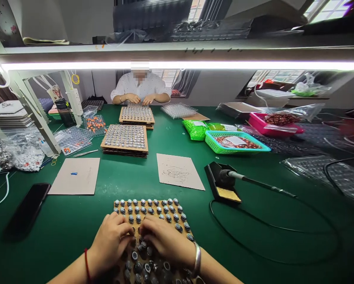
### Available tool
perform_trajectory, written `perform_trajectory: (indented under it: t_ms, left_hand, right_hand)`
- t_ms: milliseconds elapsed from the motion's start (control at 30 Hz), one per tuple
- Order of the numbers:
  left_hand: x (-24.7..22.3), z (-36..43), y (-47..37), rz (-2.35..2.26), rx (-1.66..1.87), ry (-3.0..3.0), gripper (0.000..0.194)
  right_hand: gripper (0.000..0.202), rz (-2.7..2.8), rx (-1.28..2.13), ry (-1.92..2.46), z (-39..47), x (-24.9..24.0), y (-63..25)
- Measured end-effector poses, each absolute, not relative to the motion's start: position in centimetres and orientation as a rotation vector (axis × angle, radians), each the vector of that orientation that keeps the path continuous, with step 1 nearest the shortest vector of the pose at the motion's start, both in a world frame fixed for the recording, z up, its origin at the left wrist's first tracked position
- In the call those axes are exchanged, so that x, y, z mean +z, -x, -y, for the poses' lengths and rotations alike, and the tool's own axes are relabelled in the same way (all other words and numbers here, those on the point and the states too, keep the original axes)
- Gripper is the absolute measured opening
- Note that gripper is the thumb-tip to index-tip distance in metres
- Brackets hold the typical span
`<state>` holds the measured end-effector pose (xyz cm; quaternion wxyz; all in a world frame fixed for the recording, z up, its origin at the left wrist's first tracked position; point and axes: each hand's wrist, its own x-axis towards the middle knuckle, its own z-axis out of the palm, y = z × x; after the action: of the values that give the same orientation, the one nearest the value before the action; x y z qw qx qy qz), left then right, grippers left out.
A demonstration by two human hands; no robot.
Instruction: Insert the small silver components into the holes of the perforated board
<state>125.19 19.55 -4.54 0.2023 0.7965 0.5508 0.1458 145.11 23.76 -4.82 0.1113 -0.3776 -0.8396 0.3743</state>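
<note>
Bench: green mat [85, 221], soldering iron [253, 181] off right.
Board [153, 213]: thin, stiff, light; lift by edges.
Caps [177, 217]: tiny, slippery.
Left hand [111, 240], right hand [165, 238]: fingers curled, pressing caps.

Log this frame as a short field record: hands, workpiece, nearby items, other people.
left hand: left hand rests fingers-down on the component board
right hand: right hand beside it on the same board, fingertips meeting at the middle
workpiece: wooden board filled with small round parts
nearby: soldering iron in stand, phone, cardboard sheet
other people: co-worker across the green table
</note>
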Motion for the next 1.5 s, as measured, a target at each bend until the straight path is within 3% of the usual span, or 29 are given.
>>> perform_trajectory:
  t_ms: [300,567,933,1067,1367,1500]
  left_hand:
    - [-5.4,-21.8,-124.4,-1.280,0.531,-2.624,0.016]
    - [-5.5,-21.5,-124.0,-1.172,0.552,-2.640,0.015]
    - [-4.4,-20.8,-124.4,-1.603,0.272,-2.470,0.016]
    - [-4.4,-21.0,-124.7,-1.638,0.234,-2.462,0.003]
    - [-4.0,-20.9,-125.2,-1.699,0.262,-2.364,0.007]
    - [-3.3,-20.3,-125.3,-1.627,0.279,-2.272,0.005]
  right_hand:
    - [0.018,2.285,1.071,1.297,-24.2,-5.7,-143.9]
    - [0.022,2.280,1.052,1.312,-24.1,-5.7,-144.5]
    - [0.022,2.301,1.005,1.317,-23.7,-5.9,-144.4]
    - [0.021,2.321,0.982,1.319,-23.6,-6.0,-144.2]
    - [0.027,2.480,0.945,1.156,-23.2,-5.4,-145.1]
    - [0.018,2.571,0.915,1.059,-23.2,-5.2,-144.9]
